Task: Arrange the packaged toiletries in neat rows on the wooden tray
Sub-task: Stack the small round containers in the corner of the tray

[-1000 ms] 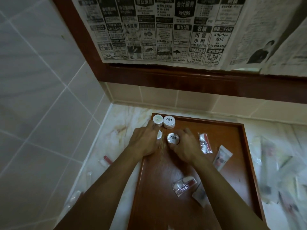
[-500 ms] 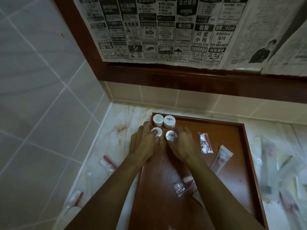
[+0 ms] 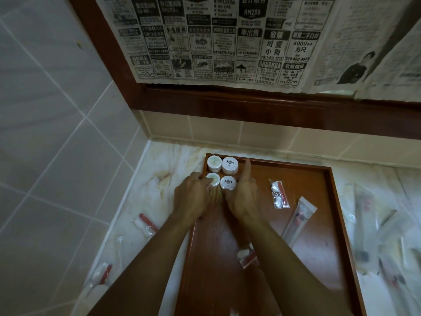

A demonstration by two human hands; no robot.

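Head view — both hands [image 3: 218,197] press fingertips against two round packets [image 3: 221,181].

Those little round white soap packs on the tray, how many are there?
4, in the wooden tray's far left corner: two at the back, two in front. The hands may hide more.

Newspaper [image 3: 227,39] ads: "RM299", "4000++", tel "011-6376 3372".

Four round white wrapped soaps [image 3: 214,164] [image 3: 230,165] [image 3: 213,179] [image 3: 227,182] are counted on one brown wooden tray [image 3: 319,224], with one long white sachet [image 3: 298,218]
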